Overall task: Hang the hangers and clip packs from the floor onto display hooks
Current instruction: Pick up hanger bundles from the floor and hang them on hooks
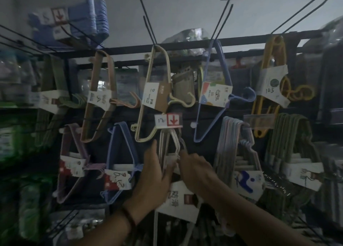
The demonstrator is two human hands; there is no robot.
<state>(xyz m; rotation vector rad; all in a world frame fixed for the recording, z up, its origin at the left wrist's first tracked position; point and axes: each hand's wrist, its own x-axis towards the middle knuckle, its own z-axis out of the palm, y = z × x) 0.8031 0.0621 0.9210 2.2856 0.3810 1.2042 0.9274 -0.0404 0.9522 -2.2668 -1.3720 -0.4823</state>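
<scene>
Two hands meet on the white hanger pack [169, 143] at the centre of the display. We judge the step to be seating it on the display hook, which is hidden behind the price tag [168, 120] marked 12.

Our left hand [157, 173] lies flat along the pack's 9 o'clock side, with straight fingers pressing the wires together and gripping nothing. Our right hand [194, 167] comes in from 4 o'clock, its fingertips [181, 155] pinched narrow on the outermost wire. The pack's top corner sits just under the tag, at 12 o'clock from both hands. The blur keeps us from telling whether every wire is over the hook. Its paper label [178, 201] hangs at 6 o'clock, between our wrists.

To do this well, we should let the left palm hold the bundle square while the right hand feeds the stray wire up and back along the hook, so that no hanger slips off the tip. We should move straight in, because three other packs crowd the spot and a snag could drag one off:

- The blue hanger pack [117, 179] is near at 9 o'clock.
- The grey hanger pack [228, 143] is near at 3 o'clock.
- The cream hanger pack [154, 95] hangs just above at 11 o'clock.

We should let go only once the weight hangs freely under the tag.
</scene>
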